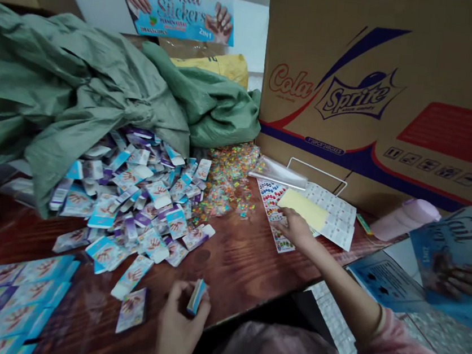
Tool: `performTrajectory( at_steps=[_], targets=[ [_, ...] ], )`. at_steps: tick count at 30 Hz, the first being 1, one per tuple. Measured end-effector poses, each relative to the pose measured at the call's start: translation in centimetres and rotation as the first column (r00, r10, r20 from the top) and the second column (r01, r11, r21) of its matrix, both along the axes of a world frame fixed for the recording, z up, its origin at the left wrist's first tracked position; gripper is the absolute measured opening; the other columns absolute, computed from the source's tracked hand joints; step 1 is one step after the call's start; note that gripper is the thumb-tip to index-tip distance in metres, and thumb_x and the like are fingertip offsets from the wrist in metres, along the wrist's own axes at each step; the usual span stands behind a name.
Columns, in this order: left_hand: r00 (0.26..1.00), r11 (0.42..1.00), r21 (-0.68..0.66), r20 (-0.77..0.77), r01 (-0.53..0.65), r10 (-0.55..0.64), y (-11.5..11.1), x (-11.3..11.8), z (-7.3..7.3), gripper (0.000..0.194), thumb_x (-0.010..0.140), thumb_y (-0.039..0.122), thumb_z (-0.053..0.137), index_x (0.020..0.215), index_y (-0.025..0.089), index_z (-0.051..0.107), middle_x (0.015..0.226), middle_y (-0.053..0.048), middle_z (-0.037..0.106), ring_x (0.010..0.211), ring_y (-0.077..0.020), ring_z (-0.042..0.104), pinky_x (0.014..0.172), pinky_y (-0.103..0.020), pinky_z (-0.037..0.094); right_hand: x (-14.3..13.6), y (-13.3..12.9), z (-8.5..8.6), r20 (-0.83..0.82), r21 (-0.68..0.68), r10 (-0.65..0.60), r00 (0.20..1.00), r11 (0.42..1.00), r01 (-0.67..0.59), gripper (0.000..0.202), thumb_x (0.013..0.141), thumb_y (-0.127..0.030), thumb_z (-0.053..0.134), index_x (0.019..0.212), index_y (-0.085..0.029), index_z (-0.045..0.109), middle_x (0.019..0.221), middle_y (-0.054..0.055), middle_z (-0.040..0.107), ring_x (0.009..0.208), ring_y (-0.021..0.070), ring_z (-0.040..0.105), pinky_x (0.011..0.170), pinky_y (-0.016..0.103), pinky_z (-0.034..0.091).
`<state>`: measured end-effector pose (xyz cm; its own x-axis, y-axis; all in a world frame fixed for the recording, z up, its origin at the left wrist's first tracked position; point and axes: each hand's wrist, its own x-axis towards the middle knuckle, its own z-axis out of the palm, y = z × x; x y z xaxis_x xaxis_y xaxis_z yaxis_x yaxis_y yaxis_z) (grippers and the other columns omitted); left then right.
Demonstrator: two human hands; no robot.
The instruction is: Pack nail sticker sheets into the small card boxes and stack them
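While your left hand (181, 317) pinches a small box (197, 296) between thumb and fingers, holding it on end just above the front edge of the worktop (225, 275), your right arm reaches forward across the wood. To the left of the pinched box, a single flat box (132, 310) lies by itself, and further left neat rows of boxes (35, 296) fill the near corner.

Your right hand (295, 227) is at the near left edge of a yellow paper (304, 208), its fingers slightly bent; you cannot tell whether they grip the paper or only rest on it. Under that paper lie a colourful sticker sheet (276, 239) and paler printed sheets (341, 226).

Beyond your left hand spreads a loose heap of boxes (146, 212), blue and purple, with a pile of small bright pieces (226, 184) beside it on the right. A pink bottle (404, 220) lies to the right of the sheets, and clear plastic (279, 172) lies at their far end. Behind everything are a green sack (131, 88), a big cardboard carton (340, 47) and a "Nail Stickers" box (187, 9).
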<state>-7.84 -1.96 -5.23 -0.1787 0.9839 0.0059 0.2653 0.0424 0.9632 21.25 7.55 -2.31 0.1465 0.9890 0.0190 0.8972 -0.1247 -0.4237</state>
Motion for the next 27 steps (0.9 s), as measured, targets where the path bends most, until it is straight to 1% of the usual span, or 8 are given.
performTrajectory(
  at_steps=[3, 6, 10, 13, 15, 21, 24, 27],
  targets=[
    [0.957, 0.983, -0.164, 0.287, 0.083, -0.033, -0.2, 1.6, 0.3, 0.028, 0.068, 0.037, 0.069, 0.077, 0.020, 0.049, 0.066, 0.000, 0.066, 0.060, -0.0172, 0.063, 0.060, -0.028, 0.051, 0.4, -0.2, -1.7, 0.156, -0.024, -0.116, 0.981, 0.992, 0.121, 0.053, 0.081, -0.032, 0.066, 0.128, -0.013, 0.050, 0.118, 0.019, 0.057, 0.110, 0.0309, 0.051, 0.090, 0.040, 0.042],
    [0.886, 0.970, -0.220, 0.463, 0.099, 0.014, -0.4, 3.1, 0.7, 0.027, 0.070, 0.038, 0.068, 0.079, 0.018, 0.053, 0.063, 0.001, 0.063, 0.061, -0.0160, 0.061, 0.062, -0.027, 0.050, -0.6, -0.6, -2.6, 0.089, 0.002, -0.130, 0.987, 0.991, 0.131, 0.045, 0.082, -0.025, 0.062, 0.126, -0.018, 0.053, 0.115, 0.017, 0.057, 0.111, 0.0301, 0.049, 0.090, 0.040, 0.040],
    [0.849, 0.947, -0.294, 0.525, 0.127, 0.049, -0.5, 4.7, 1.5, 0.028, 0.065, 0.038, 0.073, 0.073, 0.014, 0.059, 0.061, -0.001, 0.063, 0.061, -0.0163, 0.060, 0.061, -0.027, 0.049, -0.3, -0.1, -2.9, -0.064, 0.033, -0.149, 0.987, 0.988, 0.151, 0.048, 0.075, -0.015, 0.065, 0.122, -0.018, 0.056, 0.108, 0.014, 0.058, 0.100, 0.0270, 0.055, 0.084, 0.036, 0.042],
    [0.820, 0.938, -0.316, 0.568, 0.141, 0.068, -0.3, 5.6, 2.0, 0.029, 0.062, 0.034, 0.077, 0.075, 0.013, 0.061, 0.063, -0.002, 0.065, 0.062, -0.0162, 0.061, 0.061, -0.027, 0.050, 0.8, 0.4, -3.3, -0.221, 0.058, -0.157, 0.962, 0.983, 0.174, 0.046, 0.071, -0.008, 0.060, 0.116, -0.020, 0.057, 0.084, 0.004, 0.061, 0.078, 0.0190, 0.059, 0.074, 0.030, 0.042],
    [0.803, 0.941, -0.311, 0.591, 0.135, 0.080, 0.2, 6.0, 2.2, 0.032, 0.059, 0.033, 0.079, 0.076, 0.012, 0.062, 0.067, -0.004, 0.067, 0.064, -0.0166, 0.063, 0.063, -0.027, 0.051, 1.3, 0.4, -3.8, -0.340, 0.075, -0.150, 0.928, 0.980, 0.186, 0.041, 0.071, -0.011, 0.059, 0.111, -0.021, 0.057, 0.068, -0.003, 0.058, 0.065, 0.0155, 0.057, 0.066, 0.027, 0.042],
    [0.788, 0.960, -0.258, 0.611, 0.109, 0.075, 2.6, 7.6, 2.7, 0.036, 0.055, 0.034, 0.082, 0.077, 0.010, 0.066, 0.076, -0.009, 0.072, 0.071, -0.0207, 0.068, 0.070, -0.031, 0.054, 1.9, -1.3, -3.6, -0.643, 0.148, -0.028, 0.765, 0.976, 0.160, 0.035, 0.068, -0.031, 0.065, 0.098, -0.018, 0.054, 0.059, -0.006, 0.053, 0.052, 0.0126, 0.053, 0.053, 0.024, 0.043],
    [0.787, 0.967, -0.230, 0.614, 0.109, 0.058, 4.3, 9.3, 3.0, 0.038, 0.055, 0.032, 0.082, 0.082, 0.011, 0.066, 0.084, -0.009, 0.072, 0.077, -0.0195, 0.068, 0.075, -0.031, 0.053, 1.3, -2.9, -3.1, -0.797, 0.217, 0.111, 0.594, 0.970, 0.111, 0.040, 0.067, -0.040, 0.069, 0.097, -0.019, 0.053, 0.062, -0.005, 0.053, 0.054, 0.0119, 0.052, 0.053, 0.024, 0.044],
    [0.768, 0.978, -0.176, 0.639, 0.110, 0.029, 5.9, 11.3, 3.2, 0.039, 0.055, 0.029, 0.082, 0.085, 0.013, 0.063, 0.084, -0.006, 0.071, 0.076, -0.0169, 0.067, 0.077, -0.031, 0.051, -0.3, -5.0, -3.1, -0.872, 0.288, 0.246, 0.423, 0.957, 0.038, 0.039, 0.071, -0.039, 0.071, 0.100, -0.021, 0.052, 0.066, -0.005, 0.051, 0.057, 0.0112, 0.052, 0.055, 0.024, 0.045]
  ],
)
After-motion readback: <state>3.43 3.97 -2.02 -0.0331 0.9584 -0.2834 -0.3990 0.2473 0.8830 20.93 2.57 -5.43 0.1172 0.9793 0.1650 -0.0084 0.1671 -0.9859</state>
